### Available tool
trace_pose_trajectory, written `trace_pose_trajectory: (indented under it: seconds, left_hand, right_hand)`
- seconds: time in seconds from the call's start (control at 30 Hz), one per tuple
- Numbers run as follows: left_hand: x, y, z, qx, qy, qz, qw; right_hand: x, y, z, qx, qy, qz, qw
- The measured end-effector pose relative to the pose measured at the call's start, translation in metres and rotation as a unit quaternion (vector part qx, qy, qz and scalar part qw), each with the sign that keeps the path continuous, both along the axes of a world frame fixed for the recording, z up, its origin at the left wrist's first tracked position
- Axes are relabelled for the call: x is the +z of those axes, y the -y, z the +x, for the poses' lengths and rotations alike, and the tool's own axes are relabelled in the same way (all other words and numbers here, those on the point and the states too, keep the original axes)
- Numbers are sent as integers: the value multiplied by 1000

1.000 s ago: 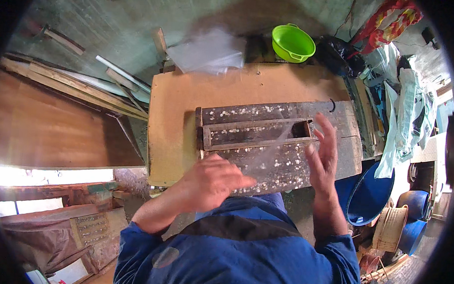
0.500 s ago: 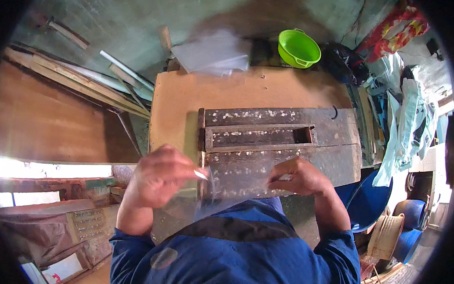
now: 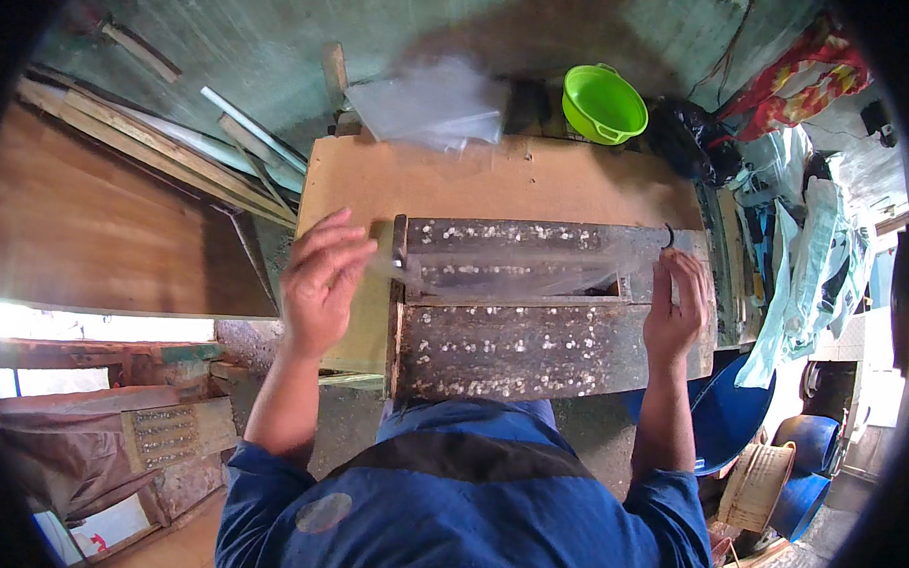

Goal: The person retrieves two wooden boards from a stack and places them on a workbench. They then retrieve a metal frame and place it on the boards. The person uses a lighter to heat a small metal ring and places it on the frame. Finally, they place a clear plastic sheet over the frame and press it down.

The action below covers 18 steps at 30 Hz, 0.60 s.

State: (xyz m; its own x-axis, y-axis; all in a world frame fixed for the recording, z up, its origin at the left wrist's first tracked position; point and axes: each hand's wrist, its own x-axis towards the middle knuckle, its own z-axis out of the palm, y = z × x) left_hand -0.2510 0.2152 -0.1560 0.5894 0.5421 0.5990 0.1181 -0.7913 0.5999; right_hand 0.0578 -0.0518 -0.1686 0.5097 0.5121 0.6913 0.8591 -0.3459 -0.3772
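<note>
A thin, clear plastic sheet (image 3: 535,272) spans the gap between my hands, blurred by motion above a dark wooden board (image 3: 502,351) dotted with rows of white specks. Its left end appears pinched between the thumb and forefinger of my left hand (image 3: 322,279), whose other fingers fan out beside the board's left edge. My right hand (image 3: 680,307) is closed on the sheet's other end, close to a small black hook (image 3: 668,234). Under the plastic, a narrow wooden frame (image 3: 534,303) lies on the board, partly veiled.
The board rests on a tan tabletop (image 3: 578,178). At the back lie a stack of clear plastic sheets (image 3: 426,108) and a green basin (image 3: 606,104). Beside the basin sits a black plastic bag (image 3: 692,137). Wooden planks (image 3: 159,159) lean at left; pale plastic strips (image 3: 791,266) hang at right.
My hands have moved apart and away from my body, the right one outward to the right. The plastic, formerly hanging near my left hand, now stretches across the wooden frame.
</note>
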Motion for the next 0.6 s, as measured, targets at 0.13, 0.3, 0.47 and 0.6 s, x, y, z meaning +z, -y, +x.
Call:
trace_pose_trajectory:
  seconds: [0.13,0.3,0.47,0.6]
  left_hand:
    - [-46,27,-15,24,-44,-9,999]
    - [-106,54,-21,58,-97,-23,993]
    - [-151,64,-19,75,-138,-46,986]
    - [-172,68,-29,70,-161,-82,981]
  right_hand:
    - [-36,30,-13,-18,-12,-6,1000]
    - [-93,59,-25,-45,-38,-90,994]
    - [-130,68,-27,-48,-36,-161,985]
    - [-141,65,-29,-16,-123,-167,978]
